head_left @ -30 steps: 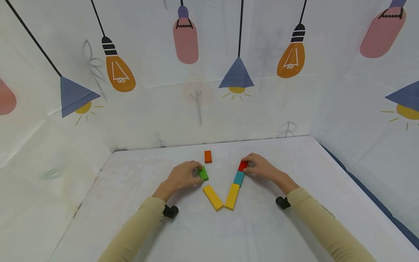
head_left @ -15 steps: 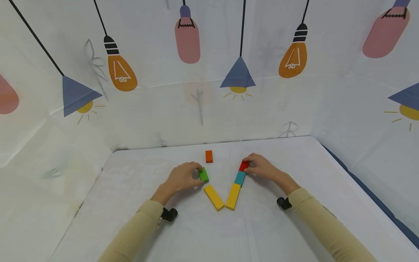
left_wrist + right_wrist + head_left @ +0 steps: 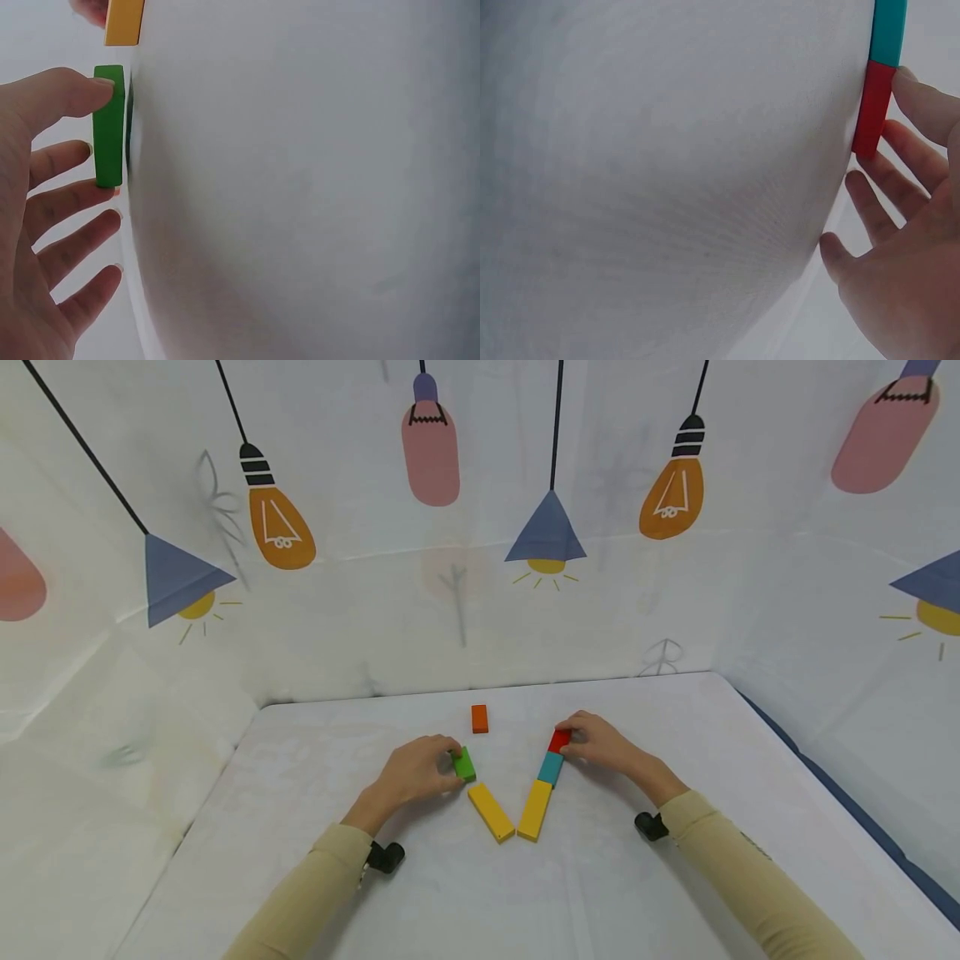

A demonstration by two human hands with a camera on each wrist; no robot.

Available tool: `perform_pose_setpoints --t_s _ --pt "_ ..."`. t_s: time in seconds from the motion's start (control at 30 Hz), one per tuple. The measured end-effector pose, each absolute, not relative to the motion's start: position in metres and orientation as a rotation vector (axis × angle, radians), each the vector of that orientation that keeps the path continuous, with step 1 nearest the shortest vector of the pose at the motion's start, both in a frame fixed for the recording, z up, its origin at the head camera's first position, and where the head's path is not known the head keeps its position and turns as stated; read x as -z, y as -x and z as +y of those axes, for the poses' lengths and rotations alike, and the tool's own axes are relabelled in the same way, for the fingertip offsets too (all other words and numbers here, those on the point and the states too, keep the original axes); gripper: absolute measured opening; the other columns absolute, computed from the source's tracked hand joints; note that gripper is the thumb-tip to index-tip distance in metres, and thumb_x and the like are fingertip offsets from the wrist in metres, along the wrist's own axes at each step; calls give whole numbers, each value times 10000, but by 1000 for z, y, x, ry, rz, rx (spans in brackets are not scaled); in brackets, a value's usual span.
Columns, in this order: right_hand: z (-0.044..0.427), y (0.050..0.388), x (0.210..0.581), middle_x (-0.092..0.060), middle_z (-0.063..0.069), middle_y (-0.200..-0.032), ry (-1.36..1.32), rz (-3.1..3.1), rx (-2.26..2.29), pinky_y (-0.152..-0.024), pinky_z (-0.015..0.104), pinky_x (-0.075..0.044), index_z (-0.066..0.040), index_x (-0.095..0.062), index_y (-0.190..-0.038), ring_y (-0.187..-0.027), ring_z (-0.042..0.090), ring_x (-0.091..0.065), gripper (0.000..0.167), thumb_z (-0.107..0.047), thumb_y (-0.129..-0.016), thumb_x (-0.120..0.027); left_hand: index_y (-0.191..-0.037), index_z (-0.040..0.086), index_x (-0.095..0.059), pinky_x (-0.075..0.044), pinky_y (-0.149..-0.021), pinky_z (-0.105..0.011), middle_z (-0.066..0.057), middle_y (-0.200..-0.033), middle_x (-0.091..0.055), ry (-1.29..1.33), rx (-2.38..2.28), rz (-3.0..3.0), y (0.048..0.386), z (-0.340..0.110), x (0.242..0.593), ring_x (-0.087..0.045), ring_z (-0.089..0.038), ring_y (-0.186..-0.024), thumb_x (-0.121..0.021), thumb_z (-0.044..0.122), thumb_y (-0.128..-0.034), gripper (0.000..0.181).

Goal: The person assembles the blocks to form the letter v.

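My left hand [image 3: 416, 771] pinches a green block [image 3: 464, 765] at its two ends between thumb and fingers. Just short of a slanted yellow block [image 3: 491, 812], the green one stays apart by a small gap, which the left wrist view also shows. My right hand [image 3: 600, 743] holds a red block [image 3: 558, 741] the same way, thumb at the near end and a fingertip at the far end. That red block touches a teal block [image 3: 550, 768], and a second yellow block [image 3: 534, 811] continues the line below. The yellow blocks nearly meet at their near ends, forming a V.
An orange block [image 3: 479, 719] lies by itself toward the back of the white-covered table [image 3: 315, 760]. Behind it hangs a white cloth [image 3: 337, 610] printed with lamps and bulbs. Dark wrist cameras [image 3: 386, 857] sit under both cuffs.
My left hand has drawn the green block slightly nearer, closing most of the gap to the slanted yellow block. The right hand keeps its place on the red block.
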State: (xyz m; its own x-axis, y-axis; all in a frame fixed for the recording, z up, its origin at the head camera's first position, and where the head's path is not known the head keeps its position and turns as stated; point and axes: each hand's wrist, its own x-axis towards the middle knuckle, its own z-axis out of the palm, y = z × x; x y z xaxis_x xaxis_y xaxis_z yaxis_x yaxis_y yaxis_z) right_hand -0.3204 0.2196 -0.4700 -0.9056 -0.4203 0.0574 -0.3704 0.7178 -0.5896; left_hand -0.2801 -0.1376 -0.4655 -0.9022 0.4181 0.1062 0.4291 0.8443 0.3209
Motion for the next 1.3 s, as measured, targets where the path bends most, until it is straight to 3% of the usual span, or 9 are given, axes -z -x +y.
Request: perform_pose_setpoints --t_s 0.5,1.3 --pt "219 320 471 -598 138 -1266 627 2822 951 -1050 502 -459 -49 -619 -1307 -1143 288 -529 424 -202 -918 -689 -1135 286 -669 -500 -982 -397 94 -1204 -668 655 507 -3003 278 -139 470 -598 -123 -1062 -755 461 -805 383" --pt "220 318 469 -592 150 -1265 641 2805 987 -1045 515 -457 -32 -610 -1314 -1151 301 -522 431 -202 -924 -680 -1079 317 -656 -515 -945 -396 95 -1198 -639 644 505 -3028 270 -134 467 -595 -120 -1046 -749 432 -823 296"
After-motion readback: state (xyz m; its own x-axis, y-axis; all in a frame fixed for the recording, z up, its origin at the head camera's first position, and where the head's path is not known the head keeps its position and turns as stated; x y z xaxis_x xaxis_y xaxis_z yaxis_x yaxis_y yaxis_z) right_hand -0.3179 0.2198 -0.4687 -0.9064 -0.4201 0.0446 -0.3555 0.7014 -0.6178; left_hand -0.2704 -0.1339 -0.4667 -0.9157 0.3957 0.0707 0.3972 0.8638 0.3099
